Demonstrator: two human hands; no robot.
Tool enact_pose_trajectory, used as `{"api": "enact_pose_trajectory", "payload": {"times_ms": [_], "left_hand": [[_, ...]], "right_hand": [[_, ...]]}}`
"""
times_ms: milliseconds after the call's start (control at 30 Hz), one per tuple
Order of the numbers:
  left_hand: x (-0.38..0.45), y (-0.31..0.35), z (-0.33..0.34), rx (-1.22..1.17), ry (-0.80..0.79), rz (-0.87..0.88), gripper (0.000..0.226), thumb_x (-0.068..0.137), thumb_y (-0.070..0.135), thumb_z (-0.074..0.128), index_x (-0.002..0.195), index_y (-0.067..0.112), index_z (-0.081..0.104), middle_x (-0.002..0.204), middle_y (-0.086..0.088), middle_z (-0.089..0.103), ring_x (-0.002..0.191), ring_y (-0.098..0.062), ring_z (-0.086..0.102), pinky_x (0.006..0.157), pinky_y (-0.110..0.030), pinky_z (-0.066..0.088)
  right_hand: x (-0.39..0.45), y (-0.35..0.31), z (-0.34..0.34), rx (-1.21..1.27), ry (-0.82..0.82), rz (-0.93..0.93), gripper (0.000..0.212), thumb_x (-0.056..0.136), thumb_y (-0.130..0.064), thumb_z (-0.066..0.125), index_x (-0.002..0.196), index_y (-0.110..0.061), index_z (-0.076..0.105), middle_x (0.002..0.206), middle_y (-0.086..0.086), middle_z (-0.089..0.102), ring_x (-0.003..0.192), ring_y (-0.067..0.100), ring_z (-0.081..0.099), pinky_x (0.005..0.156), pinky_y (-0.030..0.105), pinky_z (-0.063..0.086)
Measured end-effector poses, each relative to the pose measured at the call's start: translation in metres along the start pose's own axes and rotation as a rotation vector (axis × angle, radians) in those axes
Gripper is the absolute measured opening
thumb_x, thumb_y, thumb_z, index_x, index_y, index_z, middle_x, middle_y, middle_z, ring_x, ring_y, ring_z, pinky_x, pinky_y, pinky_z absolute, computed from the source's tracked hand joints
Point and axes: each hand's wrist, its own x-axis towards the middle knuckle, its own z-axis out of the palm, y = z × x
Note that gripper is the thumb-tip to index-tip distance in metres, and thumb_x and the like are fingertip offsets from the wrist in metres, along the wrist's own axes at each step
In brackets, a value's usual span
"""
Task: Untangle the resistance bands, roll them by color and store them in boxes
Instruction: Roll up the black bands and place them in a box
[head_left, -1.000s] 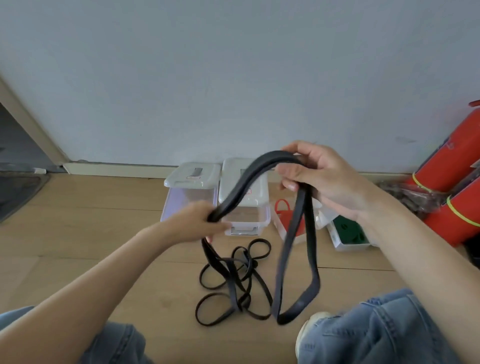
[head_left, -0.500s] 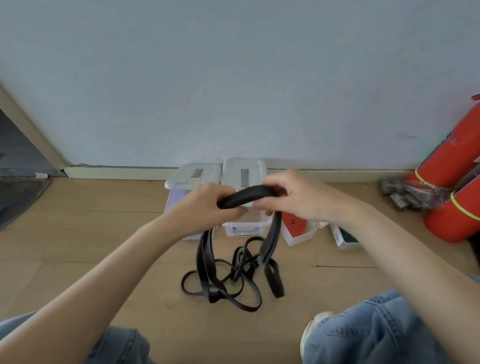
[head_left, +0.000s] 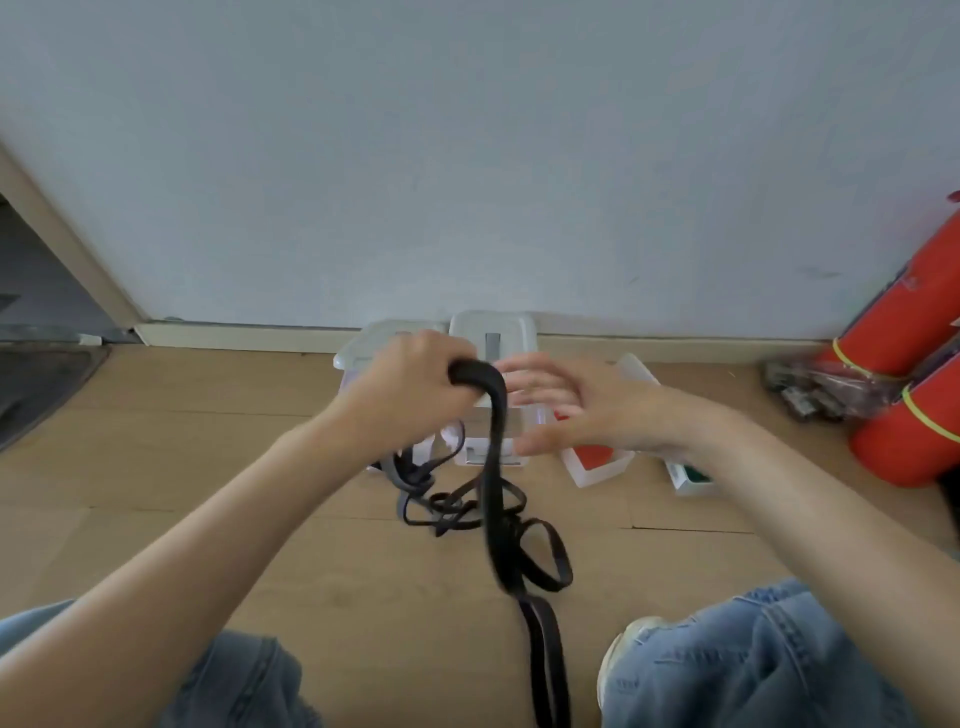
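Now the right hand (head_left: 571, 405) has let go and spreads open just beside the left hand (head_left: 410, 384), which alone grips the black resistance band (head_left: 493, 467); its length hangs below to the tangle on the wooden floor (head_left: 156, 467). Rolling seems unstarted. Lidded plastic boxes (head_left: 491, 332) sit beyond, against the pale wall.

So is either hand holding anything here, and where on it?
The left hand grips the black resistance band at the top of its loop; the rest hangs down. The right hand is open, holding nothing.
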Motion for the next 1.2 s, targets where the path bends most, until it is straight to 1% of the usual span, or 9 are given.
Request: {"api": "enact_pose_trajectory", "payload": {"times_ms": [133, 233, 367, 433, 567, 700, 900, 1067, 1200], "left_hand": [[0.002, -0.006, 0.008, 0.064, 0.019, 0.000, 0.017, 0.077, 0.015, 0.056, 0.060, 0.011, 0.053, 0.052, 0.001, 0.047, 0.052, -0.016, 0.044, 0.048, -0.022, 0.032], [0.003, -0.024, 0.013, -0.057, -0.005, -0.062, 0.021, 0.080, 0.017, 0.058, 0.061, 0.010, 0.053, 0.053, 0.000, 0.051, 0.049, -0.012, 0.047, 0.050, -0.016, 0.038], [-0.011, -0.050, 0.044, -0.049, -0.316, -0.218, 0.030, 0.085, 0.021, 0.057, 0.059, 0.014, 0.045, 0.064, -0.004, 0.054, 0.060, -0.015, 0.050, 0.064, -0.030, 0.047], [-0.011, -0.057, 0.038, -0.068, -0.317, -0.277, 0.028, 0.088, 0.022, 0.057, 0.061, 0.016, 0.049, 0.066, -0.001, 0.060, 0.063, -0.013, 0.056, 0.067, -0.025, 0.050], [0.000, -0.044, 0.002, -0.393, 0.066, -0.263, 0.026, 0.088, 0.009, 0.052, 0.063, 0.016, 0.055, 0.042, 0.008, 0.050, 0.047, -0.007, 0.056, 0.042, -0.010, 0.042], [-0.006, -0.012, 0.009, -0.042, -0.070, 0.005, 0.022, 0.076, 0.011, 0.056, 0.057, 0.021, 0.053, 0.048, 0.007, 0.052, 0.047, -0.007, 0.050, 0.045, -0.012, 0.037], [-0.002, -0.015, 0.023, -0.077, -0.134, -0.049, 0.013, 0.075, 0.027, 0.058, 0.067, 0.016, 0.055, 0.060, 0.003, 0.058, 0.055, -0.009, 0.051, 0.051, -0.018, 0.038], [-0.006, -0.035, 0.021, 0.029, -0.303, 0.024, 0.025, 0.083, 0.018, 0.064, 0.068, 0.026, 0.045, 0.063, 0.009, 0.046, 0.061, -0.010, 0.044, 0.058, -0.021, 0.035], [-0.004, -0.033, 0.007, 0.217, -0.107, 0.128, 0.020, 0.084, 0.020, 0.060, 0.075, 0.029, 0.045, 0.069, 0.008, 0.054, 0.061, -0.012, 0.049, 0.069, -0.024, 0.046]], "right_hand": [[0.013, -0.009, 0.021, -0.133, 0.105, -0.193, 0.015, 0.082, -0.023, 0.070, 0.075, -0.021, 0.056, 0.068, -0.010, 0.064, 0.066, 0.001, 0.059, 0.063, 0.011, 0.041], [0.009, -0.014, 0.012, 0.135, 0.104, -0.236, 0.015, 0.090, -0.012, 0.058, 0.076, -0.017, 0.056, 0.058, -0.009, 0.059, 0.061, 0.006, 0.060, 0.066, 0.016, 0.047], [-0.003, -0.020, -0.006, 0.564, 0.040, -0.389, 0.012, 0.088, -0.010, 0.055, 0.077, -0.014, 0.057, 0.058, -0.007, 0.045, 0.058, 0.012, 0.052, 0.078, 0.030, 0.051], [-0.007, -0.015, -0.016, 0.474, 0.039, -0.331, 0.009, 0.087, -0.017, 0.059, 0.081, -0.012, 0.055, 0.059, -0.007, 0.046, 0.061, 0.014, 0.056, 0.082, 0.034, 0.050], [-0.008, 0.014, -0.026, -0.191, -0.040, 0.115, 0.019, 0.080, -0.025, 0.071, 0.093, -0.014, 0.064, 0.089, 0.003, 0.070, 0.095, 0.021, 0.066, 0.094, 0.033, 0.045], [0.004, 0.016, 0.008, -0.150, -0.078, 0.061, 0.052, 0.073, -0.034, 0.077, 0.119, -0.027, 0.054, 0.123, -0.013, 0.057, 0.116, 0.001, 0.051, 0.096, 0.018, 0.040], [0.017, 0.001, 0.019, -0.187, 0.095, -0.139, 0.014, 0.083, -0.024, 0.066, 0.085, -0.012, 0.060, 0.051, -0.008, 0.060, 0.053, 0.008, 0.059, 0.057, 0.018, 0.045], [0.006, -0.001, -0.008, -0.208, 0.049, -0.139, 0.025, 0.079, -0.038, 0.069, 0.079, -0.013, 0.064, 0.045, -0.007, 0.054, 0.043, 0.005, 0.051, 0.052, 0.020, 0.044], [0.002, 0.004, -0.017, -0.132, 0.088, -0.152, 0.023, 0.077, -0.042, 0.066, 0.080, -0.019, 0.062, 0.043, -0.009, 0.050, 0.041, 0.003, 0.048, 0.049, 0.014, 0.042]]}}
